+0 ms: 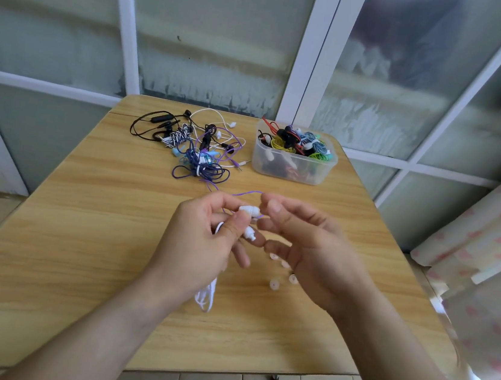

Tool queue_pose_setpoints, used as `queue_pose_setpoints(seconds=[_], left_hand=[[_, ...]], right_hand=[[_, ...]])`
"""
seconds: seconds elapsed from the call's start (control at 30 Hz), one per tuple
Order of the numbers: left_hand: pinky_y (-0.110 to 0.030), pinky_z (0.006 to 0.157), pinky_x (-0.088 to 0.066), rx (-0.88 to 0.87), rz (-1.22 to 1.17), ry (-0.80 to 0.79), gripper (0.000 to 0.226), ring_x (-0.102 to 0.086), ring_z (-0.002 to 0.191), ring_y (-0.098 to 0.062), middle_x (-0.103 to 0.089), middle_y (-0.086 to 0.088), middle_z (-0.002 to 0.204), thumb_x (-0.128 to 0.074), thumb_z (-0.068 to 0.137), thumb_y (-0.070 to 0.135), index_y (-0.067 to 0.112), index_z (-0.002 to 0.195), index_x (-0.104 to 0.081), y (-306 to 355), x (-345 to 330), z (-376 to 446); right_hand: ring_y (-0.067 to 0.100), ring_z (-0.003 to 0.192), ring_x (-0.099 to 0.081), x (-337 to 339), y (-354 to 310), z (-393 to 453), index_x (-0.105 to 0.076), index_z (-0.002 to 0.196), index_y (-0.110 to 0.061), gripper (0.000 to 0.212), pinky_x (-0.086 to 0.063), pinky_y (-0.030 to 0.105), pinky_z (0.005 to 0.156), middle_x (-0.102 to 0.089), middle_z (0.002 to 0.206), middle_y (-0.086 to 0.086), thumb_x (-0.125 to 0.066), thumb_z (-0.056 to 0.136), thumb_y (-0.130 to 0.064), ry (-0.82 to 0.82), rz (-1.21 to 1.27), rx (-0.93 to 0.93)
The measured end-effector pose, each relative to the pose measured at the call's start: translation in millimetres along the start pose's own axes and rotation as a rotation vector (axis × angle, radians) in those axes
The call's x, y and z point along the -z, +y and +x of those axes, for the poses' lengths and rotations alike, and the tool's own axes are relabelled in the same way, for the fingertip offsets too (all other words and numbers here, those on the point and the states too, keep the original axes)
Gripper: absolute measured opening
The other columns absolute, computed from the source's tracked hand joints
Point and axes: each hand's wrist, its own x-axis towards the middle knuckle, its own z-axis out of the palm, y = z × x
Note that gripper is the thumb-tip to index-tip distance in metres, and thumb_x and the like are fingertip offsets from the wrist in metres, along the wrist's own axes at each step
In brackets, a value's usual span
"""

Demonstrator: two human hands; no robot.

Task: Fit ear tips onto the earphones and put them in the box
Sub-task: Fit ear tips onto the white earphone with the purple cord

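White earbuds (249, 211) between both hands (205, 238)

Two hands meet above a wooden table (80, 232). The left hand (205, 238) pinches white earbuds (249, 218), the right hand (308, 247) touching one. Beyond lie tangled earphones (197, 148) and a clear box (293, 166).

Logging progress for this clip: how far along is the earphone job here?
Partway. Done: the clear box already holds several coiled earphones. In hand: the left hand pinches a white earbud while the right hand works at its tip. Left: loose ear tips lie on the table, and a tangled pile of earphones waits beside the box.
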Motion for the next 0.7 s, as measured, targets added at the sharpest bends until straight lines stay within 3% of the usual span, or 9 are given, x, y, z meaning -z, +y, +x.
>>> queue_pose_setpoints(seconds=[0.13,0.3,0.47,0.6,0.7], left_hand=[[-0.023,0.041,-0.041,0.069,-0.137,0.035,0.012,-0.064,0.053,-0.021,-0.073,-0.009,0.073,-0.051,0.099,0.013,0.007,0.104,-0.060,0,-2,2],[-0.022,0.049,-0.049,0.123,-0.220,0.032,0.015,-0.067,0.060,-0.016,-0.075,-0.009,0.077,-0.049,0.099,0.012,0.005,0.108,-0.059,0,-4,3],[-0.025,0.055,-0.054,0.215,-0.300,-0.002,0.014,-0.068,0.061,-0.019,-0.074,-0.008,0.078,-0.052,0.098,0.012,0.005,0.105,-0.061,2,-3,3],[-0.026,0.058,-0.054,0.222,-0.270,-0.041,0.018,-0.068,0.066,-0.021,-0.073,-0.013,0.080,-0.064,0.089,0.011,0.001,0.104,-0.063,0,0,2],[-0.024,0.057,-0.053,0.222,-0.252,-0.019,0.018,-0.067,0.063,-0.018,-0.074,-0.012,0.082,-0.067,0.086,0.007,0.003,0.103,-0.065,-2,0,3]], right_hand=[[0.007,0.068,-0.061,3,-2,-2,-0.073,0.097,-0.012,0.014,-0.049,0.023,0.061,-0.071,0.077,-0.007,-0.074,0.083,-0.013,0.114,-0.352,0.251],[0.008,0.081,-0.065,5,7,-2,-0.075,0.086,-0.021,0.016,-0.050,0.030,0.061,-0.069,0.087,-0.009,-0.085,0.074,-0.023,0.059,-0.695,0.359],[0.020,0.077,-0.064,11,12,3,-0.077,0.086,-0.027,0.011,-0.053,0.036,0.062,-0.067,0.092,-0.003,-0.083,0.077,-0.026,0.074,-0.751,0.446],[0.013,0.082,-0.064,14,6,2,-0.078,0.090,-0.027,0.012,-0.055,0.035,0.066,-0.066,0.091,-0.007,-0.081,0.079,-0.029,0.046,-0.852,0.469],[0.009,0.084,-0.066,20,-3,2,-0.076,0.096,-0.026,0.015,-0.055,0.032,0.070,-0.070,0.092,-0.010,-0.079,0.081,-0.025,-0.043,-0.790,0.396]])
